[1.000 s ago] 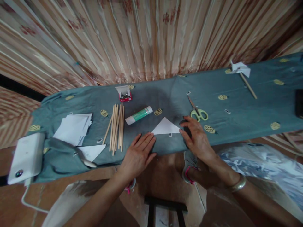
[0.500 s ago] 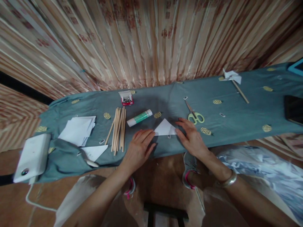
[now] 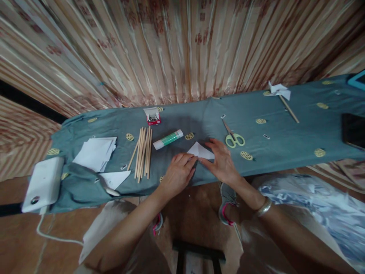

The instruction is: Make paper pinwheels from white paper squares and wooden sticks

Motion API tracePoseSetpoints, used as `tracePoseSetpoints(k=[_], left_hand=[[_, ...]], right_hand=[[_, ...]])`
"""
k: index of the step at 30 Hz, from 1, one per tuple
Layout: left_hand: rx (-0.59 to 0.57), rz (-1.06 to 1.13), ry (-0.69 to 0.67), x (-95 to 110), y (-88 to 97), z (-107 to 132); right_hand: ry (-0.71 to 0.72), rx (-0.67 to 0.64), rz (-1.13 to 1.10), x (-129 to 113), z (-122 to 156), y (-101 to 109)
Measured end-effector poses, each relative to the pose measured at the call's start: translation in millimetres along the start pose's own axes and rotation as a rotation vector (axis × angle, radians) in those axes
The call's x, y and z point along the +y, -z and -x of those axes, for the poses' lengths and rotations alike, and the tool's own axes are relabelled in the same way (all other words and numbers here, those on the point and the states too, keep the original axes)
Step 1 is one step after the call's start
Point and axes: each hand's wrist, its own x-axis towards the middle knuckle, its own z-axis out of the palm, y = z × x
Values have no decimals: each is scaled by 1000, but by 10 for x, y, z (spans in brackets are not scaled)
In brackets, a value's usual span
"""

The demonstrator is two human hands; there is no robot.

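Observation:
A folded white paper triangle [image 3: 201, 150] lies on the teal cloth-covered table [image 3: 288, 137] near its front edge. My left hand [image 3: 179, 174] has its fingers curled onto the triangle's left corner. From the other side, my right hand [image 3: 220, 161] rests on the triangle's lower right part, fingers stretched out flat over it. A metal bangle sits on that wrist. The paper's lower edge is hidden under both hands.
Left of my hands lie a green-and-white glue stick [image 3: 168, 139], several wooden sticks [image 3: 142, 152], a red box of pins [image 3: 152, 116], a stack of white paper [image 3: 95, 153], another paper triangle [image 3: 115, 178] and a white device [image 3: 44, 184]. To the right are green scissors [image 3: 234, 139], a paper pinwheel [image 3: 278, 91] and a dark phone [image 3: 353, 131].
Both hands have closed in on the paper triangle. The left fingers went from flat on the cloth to curled on its corner, and the right hand slid left over it.

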Motion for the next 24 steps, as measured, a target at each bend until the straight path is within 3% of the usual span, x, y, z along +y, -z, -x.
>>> tracePoseSetpoints(k=[5,11,19,24], left_hand=[[-41,-56,-5,-8,61,19],[6,-52,41,-120,143,99],[97,24,157,-157,139,45],[108,90,162,-126,106,-18]], right_hand=[[18,-12,-71,116,-17,46],[25,10,-80,206,15,152],[-14,-6,-149,62,-51,109],[-19,-84,-389,-70,-54,173]])
